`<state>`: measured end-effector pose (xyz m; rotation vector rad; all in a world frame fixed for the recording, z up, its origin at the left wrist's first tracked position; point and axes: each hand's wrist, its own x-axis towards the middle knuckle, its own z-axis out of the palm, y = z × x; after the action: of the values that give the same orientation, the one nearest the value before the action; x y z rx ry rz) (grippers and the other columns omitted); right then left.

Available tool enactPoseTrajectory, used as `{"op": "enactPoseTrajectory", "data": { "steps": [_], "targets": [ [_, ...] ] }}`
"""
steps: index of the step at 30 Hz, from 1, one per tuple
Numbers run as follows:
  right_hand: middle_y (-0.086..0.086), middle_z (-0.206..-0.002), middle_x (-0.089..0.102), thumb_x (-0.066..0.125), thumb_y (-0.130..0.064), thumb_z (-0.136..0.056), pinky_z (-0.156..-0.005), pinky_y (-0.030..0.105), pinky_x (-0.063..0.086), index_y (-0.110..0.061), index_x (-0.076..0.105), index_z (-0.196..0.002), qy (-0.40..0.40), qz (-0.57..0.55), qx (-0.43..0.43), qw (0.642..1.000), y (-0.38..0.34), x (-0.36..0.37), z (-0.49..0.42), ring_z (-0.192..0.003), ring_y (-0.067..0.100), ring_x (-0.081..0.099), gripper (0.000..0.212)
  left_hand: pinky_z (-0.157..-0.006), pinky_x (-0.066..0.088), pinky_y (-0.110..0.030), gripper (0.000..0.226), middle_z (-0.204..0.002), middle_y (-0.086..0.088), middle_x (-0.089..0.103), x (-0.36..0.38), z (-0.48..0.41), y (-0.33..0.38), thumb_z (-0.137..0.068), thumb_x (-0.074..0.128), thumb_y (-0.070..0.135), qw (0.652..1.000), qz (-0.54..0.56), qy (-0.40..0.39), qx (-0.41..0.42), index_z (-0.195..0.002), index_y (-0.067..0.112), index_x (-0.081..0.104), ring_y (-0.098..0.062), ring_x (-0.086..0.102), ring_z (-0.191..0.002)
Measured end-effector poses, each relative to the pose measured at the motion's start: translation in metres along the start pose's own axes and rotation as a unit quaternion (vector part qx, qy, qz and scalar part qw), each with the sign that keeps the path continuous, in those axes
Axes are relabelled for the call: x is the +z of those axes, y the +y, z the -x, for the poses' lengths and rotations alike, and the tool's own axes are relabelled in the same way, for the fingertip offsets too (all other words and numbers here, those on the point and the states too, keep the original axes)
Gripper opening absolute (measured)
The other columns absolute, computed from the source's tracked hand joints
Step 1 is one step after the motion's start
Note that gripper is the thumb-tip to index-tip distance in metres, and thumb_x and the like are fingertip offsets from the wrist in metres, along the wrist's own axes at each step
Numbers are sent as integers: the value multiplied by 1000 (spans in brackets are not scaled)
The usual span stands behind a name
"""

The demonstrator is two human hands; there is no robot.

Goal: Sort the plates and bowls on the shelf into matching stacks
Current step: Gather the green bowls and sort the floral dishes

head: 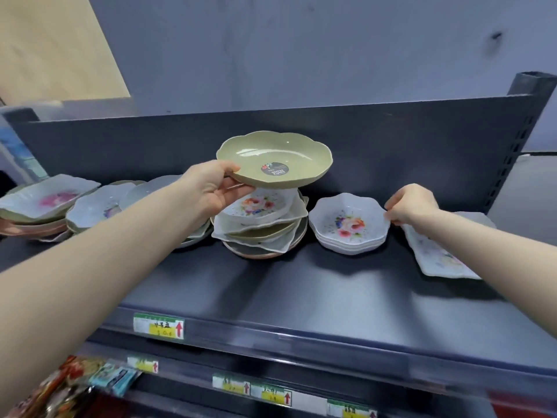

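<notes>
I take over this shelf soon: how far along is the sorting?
Done: one matching stack of white floral bowls, which the right hand touches at the rim. In hand: the left hand holds a green dish above the mixed pile. Left: that pile and the mixed stacks at far left.

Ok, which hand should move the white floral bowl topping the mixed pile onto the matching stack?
Right: the right hand touches the rim of the white floral bowl stack, lifting nothing; the left hand grips the green scalloped plate.
</notes>
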<state>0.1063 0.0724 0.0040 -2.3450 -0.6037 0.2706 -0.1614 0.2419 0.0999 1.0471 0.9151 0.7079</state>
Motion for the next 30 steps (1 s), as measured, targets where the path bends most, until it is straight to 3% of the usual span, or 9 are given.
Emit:
{"op": "enactPoseTrajectory", "data": {
  "steps": [2,6,9,14,17,20,23,27,30],
  "targets": [
    [11,-96,73,67,3,-71,-81,37,57,-11,73,-88,-14,35,-28,999,5,3,-4,-86,32,70,23,-51,59,-36,6,-86,-20,63,1,6,-4,-93,48,-2,1000,2,10,-3,-89,0,53,-28,66,-77],
    [9,-93,73,61,3,-72,-71,33,51,-8,74,-90,5,106,-134,985,0,4,-12,-91,34,65,25,-49,59,-35,6,-87,-19,62,-5,12,-4,-93,48,0,999,18,38,6,-89,0,52,-27,65,-77],
    [3,-92,73,58,0,-75,-75,29,47,-14,75,-88,17,78,-207,975,-21,9,-7,-94,27,64,26,-51,58,-35,10,-87,-18,61,-14,13,-1,-94,47,1,998,26,53,22,-102,1,53,-26,64,-76],
    [-10,-76,67,65,-7,-75,-80,28,51,-18,77,-85,-55,-17,-244,968,-72,32,23,-83,14,63,19,-50,58,-33,18,-85,-16,61,-32,7,8,-94,47,2,996,52,65,23,-111,2,50,-25,63,-76],
    [-10,-69,66,63,-10,-75,-77,33,56,-18,75,-77,-63,-27,-236,969,-101,45,33,-74,18,65,14,-54,58,-35,21,-85,-16,62,-47,-1,17,-93,48,1,996,54,64,33,-114,2,51,-25,64,-75],
    [4,-67,69,62,-14,-75,-74,38,59,-8,73,-75,-55,7,-204,977,-122,58,34,-72,25,70,13,-54,59,-36,20,-87,-17,63,-65,-7,24,-93,48,1,996,63,49,32,-113,1,51,-26,65,-76],
    [16,-71,71,63,-15,-73,-68,35,56,-1,66,-71,-48,42,-169,984,-137,71,34,-63,26,66,15,-55,60,-36,21,-89,-19,64,-85,-16,29,-92,48,0,997,61,27,26,-113,1,51,-27,66,-78],
    [16,-81,74,62,-7,-71,-57,28,49,3,69,-88,3,85,-133,987,-148,81,36,-63,27,64,21,-57,59,-37,20,-85,-19,65,-111,-31,35,-92,49,1,999,39,8,19,-112,1,51,-27,67,-75],
    [18,-78,74,57,-2,-72,-62,35,56,3,72,-84,49,81,-117,989,-155,79,40,-69,30,69,20,-51,59,-34,20,-84,-17,64,-123,-42,42,-92,49,1,1000,25,-10,15,-113,0,51,-26,66,-74]
  ]
}}
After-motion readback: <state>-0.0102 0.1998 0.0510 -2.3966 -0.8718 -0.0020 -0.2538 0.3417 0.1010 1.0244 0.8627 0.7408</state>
